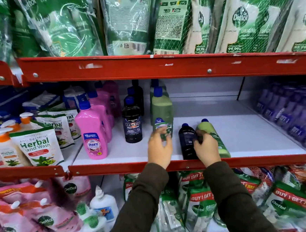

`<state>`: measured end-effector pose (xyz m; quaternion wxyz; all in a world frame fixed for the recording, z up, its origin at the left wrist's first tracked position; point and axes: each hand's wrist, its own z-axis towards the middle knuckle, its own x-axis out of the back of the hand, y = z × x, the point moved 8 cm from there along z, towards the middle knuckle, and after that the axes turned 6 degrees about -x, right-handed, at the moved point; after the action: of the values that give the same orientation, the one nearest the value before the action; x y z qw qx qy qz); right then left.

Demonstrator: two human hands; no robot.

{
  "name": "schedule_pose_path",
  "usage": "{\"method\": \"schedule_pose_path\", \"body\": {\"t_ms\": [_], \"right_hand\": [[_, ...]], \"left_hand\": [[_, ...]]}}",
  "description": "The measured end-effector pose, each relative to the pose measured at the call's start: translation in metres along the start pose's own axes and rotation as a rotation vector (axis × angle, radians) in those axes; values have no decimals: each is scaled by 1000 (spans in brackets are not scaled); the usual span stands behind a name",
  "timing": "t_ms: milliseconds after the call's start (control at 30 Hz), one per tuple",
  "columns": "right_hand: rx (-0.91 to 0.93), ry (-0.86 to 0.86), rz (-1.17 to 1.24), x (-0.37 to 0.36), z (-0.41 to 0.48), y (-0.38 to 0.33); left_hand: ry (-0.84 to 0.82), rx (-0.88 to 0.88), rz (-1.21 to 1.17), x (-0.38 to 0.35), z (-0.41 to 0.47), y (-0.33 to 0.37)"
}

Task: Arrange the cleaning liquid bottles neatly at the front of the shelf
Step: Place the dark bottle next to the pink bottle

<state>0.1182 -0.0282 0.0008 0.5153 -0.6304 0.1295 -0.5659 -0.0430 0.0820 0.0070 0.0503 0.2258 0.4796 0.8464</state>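
White shelf (232, 128) carries pink bottles (93, 131), black bottles (132, 124), green bottles (162, 113).

We have one view only, a wide-angle camera on our head, facing forward and slightly down into the middle shelf (222, 128) from close by. Its red front edge crosses the frame low down, our forearms enter from the bottom edge, and the tiers above and below curve away.

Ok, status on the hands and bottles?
Left hand at upright green bottle, grip unclear. Right hand over lying black bottle and green bottle. Nothing blocking.
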Motion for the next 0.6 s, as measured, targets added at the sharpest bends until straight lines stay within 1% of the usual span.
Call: {"method": "schedule_pose_path", "body": {"t_ms": [67, 133, 233, 333, 433, 533, 600], "right_hand": [[-22, -25, -49, -1, 3, 3], [-35, -40, -74, -1, 6, 5], [-69, -67, -68, -2, 10, 7], [-76, -92, -70, -3, 13, 9], [-77, -92, -44, -1, 15, 11], [-94, -136, 58, -1, 16, 14], [-83, -204, 196, -3, 12, 10]], "left_hand": [[-217, 171, 69, -39, 2, -9], [-341, 299, 105, -64, 3, -19], [-356, 414, 64, -80, 8, -35], [-368, 472, -97, -91, 10, -47], [-292, 449, -281, -91, 12, -46], [-248, 284, -333, -81, 15, -31], [-229, 169, -342, -71, 13, -22]]}}
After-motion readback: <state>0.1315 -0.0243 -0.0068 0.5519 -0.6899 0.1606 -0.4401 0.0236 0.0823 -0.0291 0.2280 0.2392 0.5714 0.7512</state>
